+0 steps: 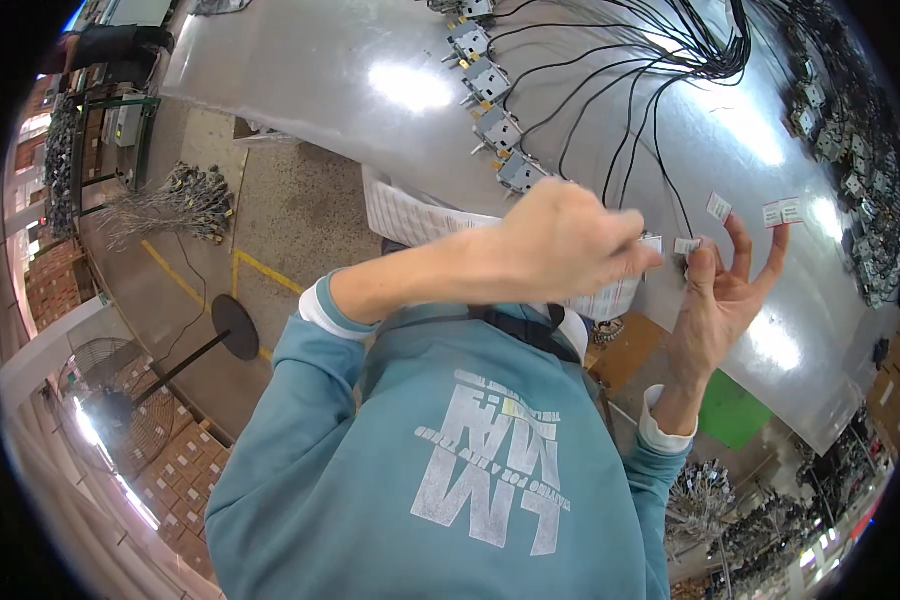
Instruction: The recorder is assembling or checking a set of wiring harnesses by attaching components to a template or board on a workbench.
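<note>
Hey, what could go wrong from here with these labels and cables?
Small white labels sit at the raised fingertips of the right hand; they might brush the table or each other and stick there. The black cables bunch together and partly overlap, so one could snag or be mistaken for its neighbour. The left hand is close to the right, so a knock could dislodge a label.

Cables (720, 66) on table (300, 75), fan (118, 404) at left
</note>
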The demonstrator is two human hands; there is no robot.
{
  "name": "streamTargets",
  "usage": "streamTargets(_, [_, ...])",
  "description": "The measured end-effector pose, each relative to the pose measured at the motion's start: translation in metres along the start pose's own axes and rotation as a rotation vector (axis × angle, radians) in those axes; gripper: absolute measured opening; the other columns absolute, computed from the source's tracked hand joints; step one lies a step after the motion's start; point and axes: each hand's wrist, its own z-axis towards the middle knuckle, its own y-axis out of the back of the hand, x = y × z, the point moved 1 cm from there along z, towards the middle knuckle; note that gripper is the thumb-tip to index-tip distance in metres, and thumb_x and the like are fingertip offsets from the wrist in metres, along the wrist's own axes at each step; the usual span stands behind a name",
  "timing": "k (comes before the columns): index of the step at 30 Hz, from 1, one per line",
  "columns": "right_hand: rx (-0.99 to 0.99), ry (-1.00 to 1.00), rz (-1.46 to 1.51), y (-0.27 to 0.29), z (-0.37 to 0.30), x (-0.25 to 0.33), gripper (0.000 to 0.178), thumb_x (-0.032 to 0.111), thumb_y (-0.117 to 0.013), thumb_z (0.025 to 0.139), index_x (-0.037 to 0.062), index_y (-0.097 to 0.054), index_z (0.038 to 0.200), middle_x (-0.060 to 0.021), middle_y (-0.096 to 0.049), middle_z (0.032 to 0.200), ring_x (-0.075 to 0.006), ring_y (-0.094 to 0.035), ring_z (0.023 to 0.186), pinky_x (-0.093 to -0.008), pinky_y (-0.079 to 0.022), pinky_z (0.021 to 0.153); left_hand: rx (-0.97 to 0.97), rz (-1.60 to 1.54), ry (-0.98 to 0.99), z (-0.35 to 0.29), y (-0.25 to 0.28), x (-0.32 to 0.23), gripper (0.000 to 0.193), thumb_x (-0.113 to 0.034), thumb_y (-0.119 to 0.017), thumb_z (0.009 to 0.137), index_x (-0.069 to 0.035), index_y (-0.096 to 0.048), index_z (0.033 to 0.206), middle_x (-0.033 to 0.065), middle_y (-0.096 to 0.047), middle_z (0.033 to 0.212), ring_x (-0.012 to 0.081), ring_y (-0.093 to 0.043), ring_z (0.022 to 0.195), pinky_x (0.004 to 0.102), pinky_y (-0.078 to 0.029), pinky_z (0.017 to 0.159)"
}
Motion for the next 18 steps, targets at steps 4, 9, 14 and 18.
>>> streamTargets(4, [0.137,0.053,-0.129,0.031,0.011,-0.006,0.098,-0.005,-0.079,0.099,0.0133,-0.018,0.174,-0.0154,-0.065,0.137,-0.015,-0.072,0.102,-0.0293,-0.06,0.09,0.012,0.288,-0.224,-0.025,-0.039,-0.014,0.021,-0.027,-0.074,0.099,-0.007,-0.068,0.093,0.0073,-0.069,0.078,0.0224,-0.072,0.081,0.0372,-0.051,0.059])
streamTargets(9, [0.342,0.032,-0.371,0.054,0.026,-0.019,0.099,-0.009,-0.078,0.096,0.0119,-0.021,0.173,-0.0164,-0.067,0.134,-0.0165,-0.073,0.101,-0.0316,-0.061,0.089,-0.14,0.616,-0.411,-0.036,-0.063,-0.015,0.021,-0.02,-0.069,0.092,-0.002,-0.072,0.102,0.0198,-0.075,0.126,0.0274,-0.066,0.12,0.0374,-0.055,0.086])
streamTargets(14, [0.464,0.026,-0.413,0.048,0.039,-0.019,0.098,-0.011,-0.076,0.094,0.0113,-0.023,0.173,-0.0154,-0.068,0.133,-0.0164,-0.073,0.099,-0.0314,-0.06,0.088,-0.071,0.841,-0.48,-0.039,-0.071,-0.014,0.025,-0.019,-0.066,0.092,0.003,-0.073,0.103,0.0245,-0.074,0.134,0.0337,-0.065,0.128,0.0426,-0.055,0.099])
streamTargets(18, [0.617,0.055,-0.443,0.046,0.05,-0.021,0.099,-0.011,-0.077,0.092,0.0128,-0.024,0.173,-0.0143,-0.069,0.132,-0.0155,-0.073,0.097,-0.0297,-0.058,0.084,-0.075,0.873,-0.502,-0.038,-0.069,-0.016,0.031,-0.022,-0.063,0.094,0.005,-0.074,0.102,0.0272,-0.076,0.125,0.0397,-0.067,0.127,0.0498,-0.055,0.106])
